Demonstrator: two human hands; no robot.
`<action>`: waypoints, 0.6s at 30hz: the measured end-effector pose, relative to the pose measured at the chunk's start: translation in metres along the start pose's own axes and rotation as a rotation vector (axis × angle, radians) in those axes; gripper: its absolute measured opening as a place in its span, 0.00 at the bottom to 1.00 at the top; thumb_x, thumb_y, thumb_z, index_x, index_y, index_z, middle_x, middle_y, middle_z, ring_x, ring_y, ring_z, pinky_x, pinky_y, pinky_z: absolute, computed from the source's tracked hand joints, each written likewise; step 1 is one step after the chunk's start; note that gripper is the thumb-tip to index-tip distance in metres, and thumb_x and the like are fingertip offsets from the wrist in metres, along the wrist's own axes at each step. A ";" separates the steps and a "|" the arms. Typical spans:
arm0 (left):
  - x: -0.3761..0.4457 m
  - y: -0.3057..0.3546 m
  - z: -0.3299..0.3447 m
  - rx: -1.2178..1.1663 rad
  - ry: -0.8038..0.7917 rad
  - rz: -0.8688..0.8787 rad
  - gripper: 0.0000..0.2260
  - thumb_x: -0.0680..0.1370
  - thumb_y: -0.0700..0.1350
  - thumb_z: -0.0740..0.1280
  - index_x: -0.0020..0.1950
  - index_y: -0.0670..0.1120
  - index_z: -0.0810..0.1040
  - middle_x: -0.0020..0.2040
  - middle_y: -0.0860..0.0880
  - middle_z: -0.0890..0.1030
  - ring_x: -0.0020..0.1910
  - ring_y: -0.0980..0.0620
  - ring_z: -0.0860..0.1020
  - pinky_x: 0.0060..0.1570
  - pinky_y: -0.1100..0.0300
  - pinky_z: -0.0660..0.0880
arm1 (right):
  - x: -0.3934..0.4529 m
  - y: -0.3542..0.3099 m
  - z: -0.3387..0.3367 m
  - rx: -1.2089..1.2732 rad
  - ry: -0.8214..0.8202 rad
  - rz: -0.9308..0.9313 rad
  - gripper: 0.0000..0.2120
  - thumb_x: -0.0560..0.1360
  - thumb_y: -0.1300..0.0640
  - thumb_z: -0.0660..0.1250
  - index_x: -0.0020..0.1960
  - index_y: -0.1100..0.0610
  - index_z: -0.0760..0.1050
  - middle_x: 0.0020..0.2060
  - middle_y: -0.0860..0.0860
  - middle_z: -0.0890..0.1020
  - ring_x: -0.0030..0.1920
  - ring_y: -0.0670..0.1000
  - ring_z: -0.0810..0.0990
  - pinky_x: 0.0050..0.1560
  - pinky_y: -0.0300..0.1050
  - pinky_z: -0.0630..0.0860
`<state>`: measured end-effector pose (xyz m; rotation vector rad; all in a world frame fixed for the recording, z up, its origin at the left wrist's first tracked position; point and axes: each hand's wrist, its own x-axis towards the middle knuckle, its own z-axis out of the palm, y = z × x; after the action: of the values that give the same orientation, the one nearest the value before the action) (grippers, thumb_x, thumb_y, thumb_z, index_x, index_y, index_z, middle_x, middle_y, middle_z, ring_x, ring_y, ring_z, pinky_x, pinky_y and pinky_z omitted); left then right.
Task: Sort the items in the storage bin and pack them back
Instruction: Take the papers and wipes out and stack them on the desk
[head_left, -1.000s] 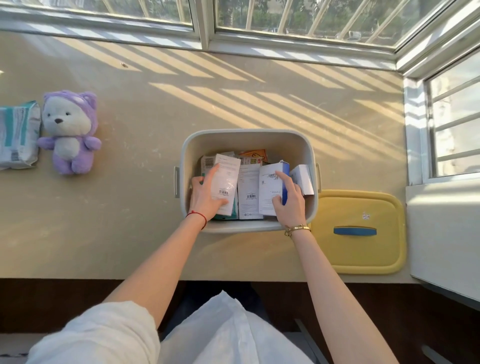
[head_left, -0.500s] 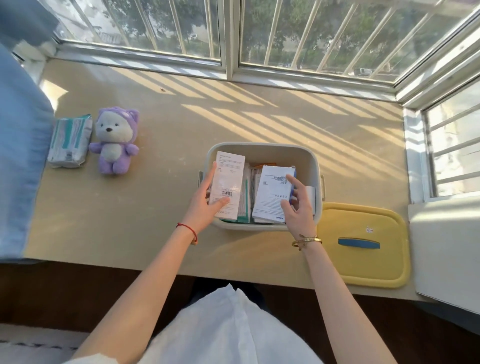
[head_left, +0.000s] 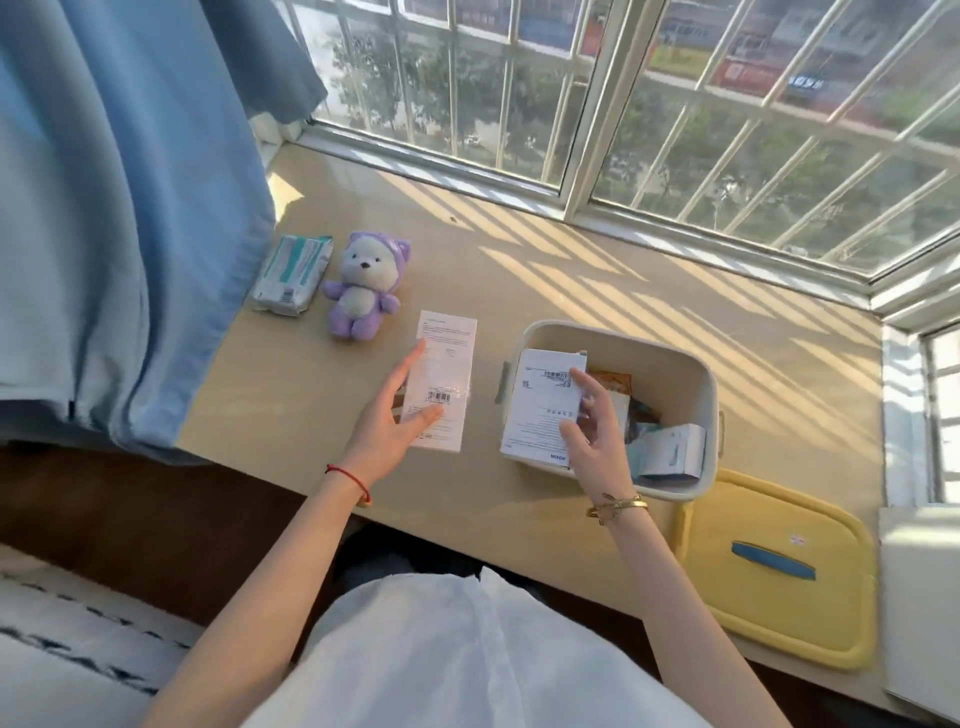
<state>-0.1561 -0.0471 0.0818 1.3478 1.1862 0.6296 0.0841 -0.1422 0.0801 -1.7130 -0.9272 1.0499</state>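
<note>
A pale storage bin (head_left: 691, 374) stands on the beige sill, right of centre, with several small boxes and packets inside. My left hand (head_left: 387, 421) holds a tall white box (head_left: 447, 353) with a barcode out to the left of the bin, over the sill. My right hand (head_left: 592, 436) grips a wider white box (head_left: 540, 410) with blue print, raised over the bin's left rim. A white and blue carton (head_left: 670, 452) lies in the bin's near right corner.
The bin's yellow lid (head_left: 779, 571) with a blue handle lies at the near right. A purple plush bear (head_left: 363, 286) and a pack of wipes (head_left: 291, 273) sit at the left. A blue curtain (head_left: 114, 208) hangs far left. Barred windows close the back and right.
My left hand has carried the tall white box out of the bin to the left. My right hand has lifted the wider box toward the bin's left rim. My view has swung left and up.
</note>
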 end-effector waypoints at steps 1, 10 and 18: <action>0.000 -0.002 -0.013 -0.004 0.013 0.004 0.34 0.76 0.39 0.71 0.75 0.61 0.61 0.69 0.55 0.72 0.60 0.56 0.77 0.50 0.67 0.76 | 0.001 -0.005 0.012 0.003 -0.012 0.000 0.25 0.78 0.64 0.61 0.69 0.42 0.64 0.58 0.44 0.75 0.51 0.55 0.79 0.40 0.49 0.80; 0.017 -0.031 -0.177 0.006 0.058 -0.022 0.33 0.76 0.38 0.70 0.76 0.58 0.60 0.70 0.54 0.70 0.63 0.55 0.73 0.46 0.69 0.77 | 0.028 -0.032 0.171 0.035 -0.007 0.029 0.27 0.76 0.66 0.61 0.68 0.41 0.66 0.59 0.53 0.78 0.46 0.61 0.78 0.41 0.51 0.78; 0.049 -0.086 -0.326 0.096 -0.019 -0.099 0.33 0.76 0.37 0.70 0.75 0.59 0.62 0.72 0.54 0.68 0.64 0.57 0.74 0.48 0.70 0.76 | 0.049 -0.044 0.329 0.063 0.068 0.130 0.26 0.71 0.59 0.59 0.66 0.40 0.67 0.58 0.53 0.77 0.44 0.51 0.75 0.39 0.44 0.76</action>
<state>-0.4562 0.1101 0.0458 1.3636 1.2733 0.4937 -0.2078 0.0154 0.0299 -1.7647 -0.7404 1.0871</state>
